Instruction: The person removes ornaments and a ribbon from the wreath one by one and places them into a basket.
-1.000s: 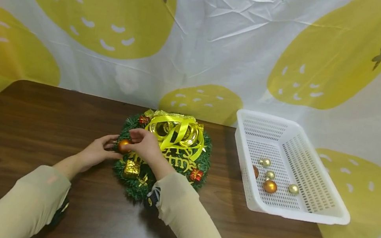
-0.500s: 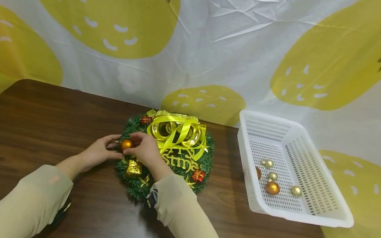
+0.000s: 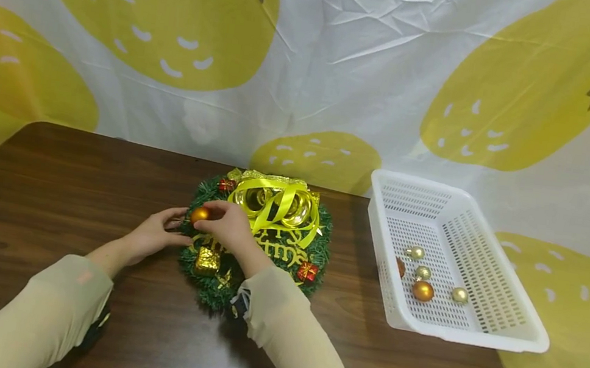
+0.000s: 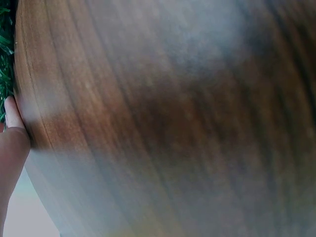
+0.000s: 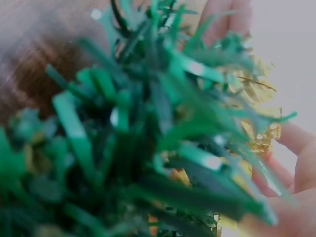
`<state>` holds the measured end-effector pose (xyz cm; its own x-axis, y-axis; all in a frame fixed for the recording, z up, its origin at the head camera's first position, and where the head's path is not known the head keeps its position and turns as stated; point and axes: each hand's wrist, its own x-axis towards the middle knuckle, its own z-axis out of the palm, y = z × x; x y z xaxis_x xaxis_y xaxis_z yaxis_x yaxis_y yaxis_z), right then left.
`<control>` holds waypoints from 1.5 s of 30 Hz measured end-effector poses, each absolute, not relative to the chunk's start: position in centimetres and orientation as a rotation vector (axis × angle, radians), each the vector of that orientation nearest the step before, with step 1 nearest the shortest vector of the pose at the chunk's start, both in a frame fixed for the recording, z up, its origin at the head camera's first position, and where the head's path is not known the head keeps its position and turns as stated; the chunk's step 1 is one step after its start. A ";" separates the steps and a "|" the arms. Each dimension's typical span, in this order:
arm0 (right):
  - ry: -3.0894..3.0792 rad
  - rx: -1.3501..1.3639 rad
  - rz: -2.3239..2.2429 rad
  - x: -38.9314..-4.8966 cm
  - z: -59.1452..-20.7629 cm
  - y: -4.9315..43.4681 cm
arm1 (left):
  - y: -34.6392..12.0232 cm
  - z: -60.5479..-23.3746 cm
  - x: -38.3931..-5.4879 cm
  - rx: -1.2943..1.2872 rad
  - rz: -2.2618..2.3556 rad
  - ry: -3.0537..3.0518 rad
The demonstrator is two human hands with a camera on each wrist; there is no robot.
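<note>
A green Christmas wreath (image 3: 255, 283) lies on the table, dressed with gold bells (image 3: 300, 209), yellow ribbon (image 3: 286, 198), gold lettering and small gift boxes. My right hand (image 3: 231, 228) reaches over its left part and pinches an orange bauble (image 3: 199, 215) between thumb and fingers. At the wreath's left edge my left hand (image 3: 150, 235) holds the rim, thumb toward me and fingers farther back. Just below the hands sits a gold gift box (image 3: 207, 261). Blurred green tinsel (image 5: 148, 123) covers much of the right wrist view, hiding the bauble there.
A white plastic basket (image 3: 480, 339) stands on the right of the table, holding several gold and orange baubles, including an orange one (image 3: 422, 291). Brown wood table (image 3: 51, 191) extends left of the wreath. Behind hangs a white cloth (image 3: 339, 91) with yellow fruit shapes.
The orange bauble has shifted slightly up and right with my right hand, farther onto the wreath. My left hand stays at the wreath's edge. The head view has turned slightly.
</note>
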<state>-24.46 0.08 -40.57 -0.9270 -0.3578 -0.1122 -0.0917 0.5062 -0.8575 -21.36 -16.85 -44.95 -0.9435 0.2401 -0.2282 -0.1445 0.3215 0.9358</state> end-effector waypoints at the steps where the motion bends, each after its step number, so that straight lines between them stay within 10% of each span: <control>1: 2.461 -0.370 -1.410 -24.5 -40.5 0.1 | -16.9 -45.0 -21.4 0.086 1.657 2.266; 45: 2.388 -0.415 -1.550 -24.6 -35.5 5.5 | -16.9 -45.1 -21.6 0.129 1.636 2.258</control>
